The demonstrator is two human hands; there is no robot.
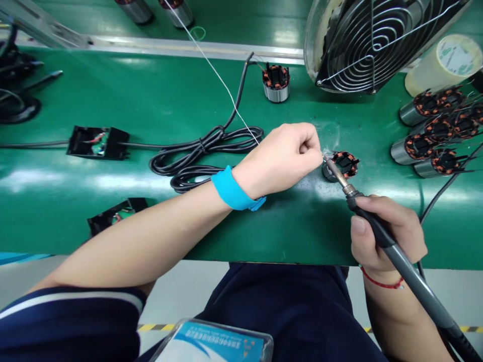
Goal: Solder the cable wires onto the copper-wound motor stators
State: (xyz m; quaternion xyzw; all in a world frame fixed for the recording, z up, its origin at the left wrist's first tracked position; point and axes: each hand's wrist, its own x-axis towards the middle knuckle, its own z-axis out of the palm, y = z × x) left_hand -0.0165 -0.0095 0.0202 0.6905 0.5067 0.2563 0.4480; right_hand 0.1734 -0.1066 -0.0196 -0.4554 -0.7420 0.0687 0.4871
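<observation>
My right hand (394,229) grips a soldering iron (409,275) like a pen, its tip pointing up and to the left. That tip meets the left edge of a motor stator (347,163) with copper windings, and a wisp of smoke hangs there. My left hand (281,156) is closed in a pinch beside the tip, with a blue band on its wrist. Thin solder wire (214,69) runs down from the top edge into this hand. The fingertips partly hide the spot where wire and iron come together.
A fan (372,48) with a wire guard stands behind the stator. Several more stators (418,146) are grouped at the right, and one stator (276,84) sits farther back. Coiled black cable (204,151) leads to an open black box (98,143); another box (118,213) lies nearer.
</observation>
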